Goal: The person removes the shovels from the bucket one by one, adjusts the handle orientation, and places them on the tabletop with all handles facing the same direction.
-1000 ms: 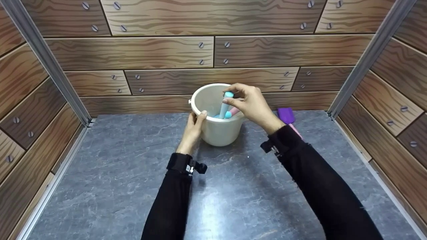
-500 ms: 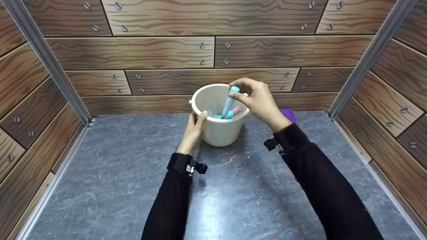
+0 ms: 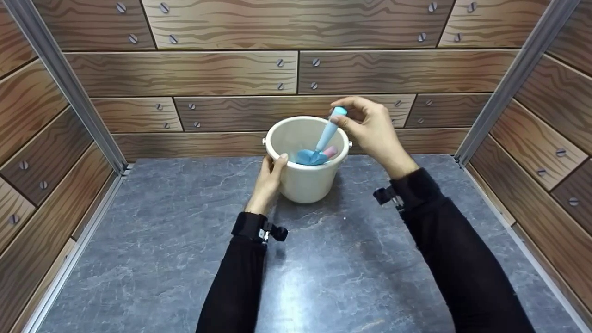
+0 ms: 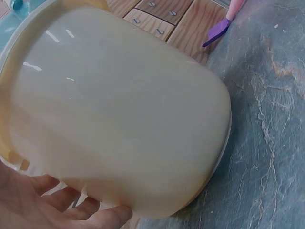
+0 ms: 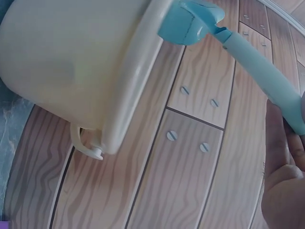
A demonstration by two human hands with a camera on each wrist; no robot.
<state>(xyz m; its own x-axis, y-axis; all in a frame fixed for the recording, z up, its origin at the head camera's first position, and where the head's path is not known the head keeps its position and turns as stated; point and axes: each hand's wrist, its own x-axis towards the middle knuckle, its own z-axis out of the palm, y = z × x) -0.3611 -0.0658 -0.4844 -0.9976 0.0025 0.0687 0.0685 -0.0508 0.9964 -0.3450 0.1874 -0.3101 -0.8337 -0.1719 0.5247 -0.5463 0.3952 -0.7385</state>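
A cream bucket [image 3: 307,182] stands upright on the grey floor. My left hand [image 3: 268,178] grips its left side, thumb at the rim; in the left wrist view the fingers [image 4: 112,217] lie along the outer wall. My right hand [image 3: 370,125] pinches the top of the light blue handle of a toy shovel [image 3: 326,135], which slants down toward the bucket. Its blue blade [image 3: 312,157] is seen within the bucket mouth, and in the right wrist view the blade [image 5: 188,24] shows beyond the rim. Next to it, a pink handle [image 3: 330,151] lies inside the bucket.
A purple scoop [image 4: 219,31] with a pink handle lies on the floor by the back wall, hidden behind the right arm in the head view. Wood-patterned walls [image 3: 222,74] enclose the back and sides of the grey marbled floor [image 3: 175,259].
My right hand has moved up and to the right, raising the blue shovel so more of its handle and blade shows. My left hand and the bucket have stayed in place.
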